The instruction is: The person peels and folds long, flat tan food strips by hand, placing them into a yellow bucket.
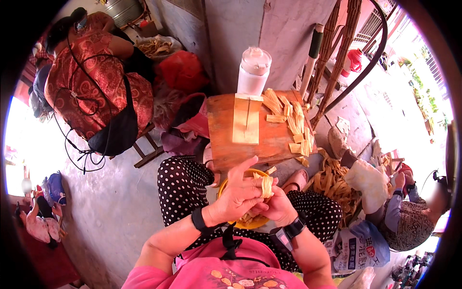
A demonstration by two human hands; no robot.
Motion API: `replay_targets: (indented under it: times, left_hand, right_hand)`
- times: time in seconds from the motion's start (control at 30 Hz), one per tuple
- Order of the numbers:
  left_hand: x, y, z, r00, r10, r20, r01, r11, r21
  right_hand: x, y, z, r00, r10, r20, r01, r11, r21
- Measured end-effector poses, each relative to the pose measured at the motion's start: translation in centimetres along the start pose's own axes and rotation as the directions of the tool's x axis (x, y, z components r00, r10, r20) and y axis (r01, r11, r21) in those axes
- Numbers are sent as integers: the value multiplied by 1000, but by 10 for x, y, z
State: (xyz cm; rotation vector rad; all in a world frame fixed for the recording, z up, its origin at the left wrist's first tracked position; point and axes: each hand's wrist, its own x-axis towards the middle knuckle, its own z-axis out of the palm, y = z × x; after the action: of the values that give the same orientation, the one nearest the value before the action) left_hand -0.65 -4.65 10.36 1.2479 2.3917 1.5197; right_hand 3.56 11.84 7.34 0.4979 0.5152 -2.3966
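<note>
My left hand [237,196], index finger raised, grips a small wrapped bundle of pale yellow strip [266,187], with my right hand [278,206] closed around it from the right. A yellow bowl [260,221] holding similar pieces sits between my knees, partly hidden by both hands. Beyond it is a wooden board [224,154] bearing a pale slotted block [239,118], a white lidded tumbler [252,74] and several folded yellow strip pieces [293,115] along the right side.
One person [86,82] sits at back left, another [404,212] works at right beside loose strips [327,185]. Tall poles [337,58] lean beside the board. A red bag [178,70], a printed sack [356,248] and a distant seated person [41,221] surround me.
</note>
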Motion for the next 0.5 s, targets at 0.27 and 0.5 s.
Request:
replay_targets:
  times: [0.27, 0.5]
  left_hand:
    - [-8, 2, 21, 961, -203, -190, 192, 979, -74]
    - [-9, 2, 12, 944, -329, 31, 320, 884, -342]
  right_hand:
    - [10, 16, 13, 774, -599, -208, 513, 784, -348]
    - [-17, -9, -27, 820, -572, 14, 451, 631, -631]
